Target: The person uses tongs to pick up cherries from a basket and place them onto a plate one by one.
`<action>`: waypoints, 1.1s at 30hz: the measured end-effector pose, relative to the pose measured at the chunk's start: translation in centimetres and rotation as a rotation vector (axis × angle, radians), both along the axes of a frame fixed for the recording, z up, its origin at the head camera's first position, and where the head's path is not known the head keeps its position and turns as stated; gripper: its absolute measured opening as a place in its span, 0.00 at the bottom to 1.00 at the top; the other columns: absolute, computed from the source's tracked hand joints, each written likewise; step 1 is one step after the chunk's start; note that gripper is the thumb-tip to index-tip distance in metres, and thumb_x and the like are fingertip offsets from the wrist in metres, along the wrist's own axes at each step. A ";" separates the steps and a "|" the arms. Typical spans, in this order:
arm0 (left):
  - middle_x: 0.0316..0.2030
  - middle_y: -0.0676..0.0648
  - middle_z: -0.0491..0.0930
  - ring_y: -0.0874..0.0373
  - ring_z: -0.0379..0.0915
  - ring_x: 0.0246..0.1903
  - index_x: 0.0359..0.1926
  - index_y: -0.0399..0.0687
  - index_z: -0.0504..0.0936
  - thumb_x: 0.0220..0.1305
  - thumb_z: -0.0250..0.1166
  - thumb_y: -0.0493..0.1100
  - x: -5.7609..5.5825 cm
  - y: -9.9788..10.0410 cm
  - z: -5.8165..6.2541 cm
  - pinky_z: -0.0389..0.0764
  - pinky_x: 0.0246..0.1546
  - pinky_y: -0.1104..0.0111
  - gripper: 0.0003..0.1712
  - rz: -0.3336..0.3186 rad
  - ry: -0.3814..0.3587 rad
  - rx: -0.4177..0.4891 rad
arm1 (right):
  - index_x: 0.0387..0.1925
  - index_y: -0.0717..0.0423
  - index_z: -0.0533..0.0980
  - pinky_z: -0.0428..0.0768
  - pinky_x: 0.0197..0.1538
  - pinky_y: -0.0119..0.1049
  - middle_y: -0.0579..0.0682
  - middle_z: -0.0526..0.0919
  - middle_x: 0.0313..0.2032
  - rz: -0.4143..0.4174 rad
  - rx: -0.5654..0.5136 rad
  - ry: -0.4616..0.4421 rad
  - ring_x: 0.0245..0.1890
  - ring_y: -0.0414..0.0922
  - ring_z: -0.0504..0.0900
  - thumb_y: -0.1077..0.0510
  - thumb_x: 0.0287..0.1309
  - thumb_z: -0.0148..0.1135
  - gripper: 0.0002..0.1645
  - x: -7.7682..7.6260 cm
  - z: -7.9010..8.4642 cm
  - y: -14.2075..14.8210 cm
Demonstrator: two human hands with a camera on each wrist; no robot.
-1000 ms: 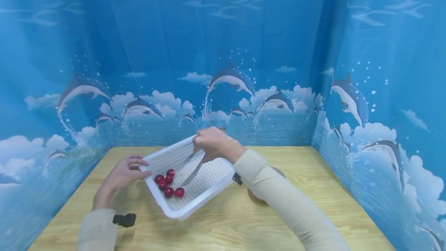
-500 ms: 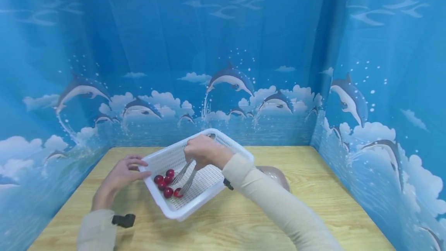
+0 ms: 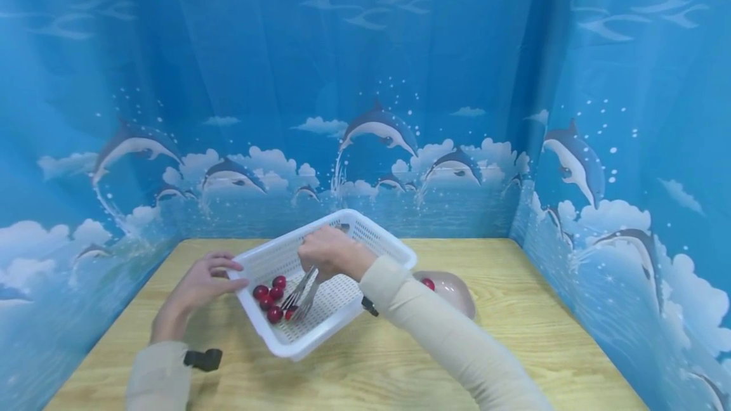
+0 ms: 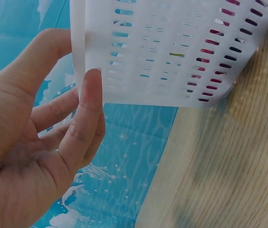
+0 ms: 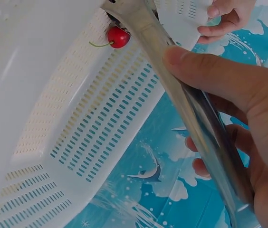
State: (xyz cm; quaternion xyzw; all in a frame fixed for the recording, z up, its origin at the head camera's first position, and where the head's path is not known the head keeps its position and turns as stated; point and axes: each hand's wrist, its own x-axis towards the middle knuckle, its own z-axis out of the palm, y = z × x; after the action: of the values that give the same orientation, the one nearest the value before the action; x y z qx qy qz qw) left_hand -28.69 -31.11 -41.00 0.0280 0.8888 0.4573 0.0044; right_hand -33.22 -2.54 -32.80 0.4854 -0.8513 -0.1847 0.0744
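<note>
My left hand pinches the left corner rim of a white perforated plastic basket; in the left wrist view, a fingertip lies against its outer wall. The basket is tilted, and several red cherries are gathered at its lower left end. Reaching over the basket, my right hand grips metal tongs. Their tips are around the rightmost cherry of the group and partly cover it in the head view. In the right wrist view, a cherry with a green stem shows beside the tongs' far end.
A pinkish-beige dish with a red cherry in it stands right of the basket, partly hidden behind my right sleeve. Under everything is a wood-grain table. Blue dolphin-print curtains enclose the back and sides.
My right hand has moved left and down, bringing the tongs onto the rightmost cherry, and their arms have drawn closer together. The dish has come into view. My left hand stays put.
</note>
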 end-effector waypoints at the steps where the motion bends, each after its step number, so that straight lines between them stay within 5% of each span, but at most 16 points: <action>1: 0.75 0.29 0.57 0.29 0.70 0.65 0.58 0.30 0.79 0.59 0.76 0.50 0.0 0.0 0.0 0.84 0.60 0.45 0.34 0.002 -0.004 -0.001 | 0.39 0.37 0.88 0.84 0.40 0.27 0.37 0.91 0.39 0.000 0.001 0.000 0.36 0.37 0.84 0.43 0.50 0.80 0.13 0.0 0.0 0.0; 33: 0.76 0.28 0.54 0.28 0.68 0.66 0.59 0.30 0.78 0.59 0.76 0.50 0.0 0.0 0.1 0.81 0.62 0.43 0.35 0.007 -0.024 0.018 | 0.43 0.37 0.89 0.85 0.43 0.27 0.37 0.91 0.45 0.056 -0.144 -0.017 0.40 0.36 0.88 0.41 0.50 0.80 0.17 0.2 2.2 4.3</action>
State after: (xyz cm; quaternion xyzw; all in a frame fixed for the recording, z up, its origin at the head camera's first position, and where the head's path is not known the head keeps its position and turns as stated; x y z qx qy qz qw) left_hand -28.66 -31.07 -40.85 0.0195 0.8846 0.4657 0.0133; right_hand -33.02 1.79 -30.58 0.5041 -0.8490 -0.1165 0.1071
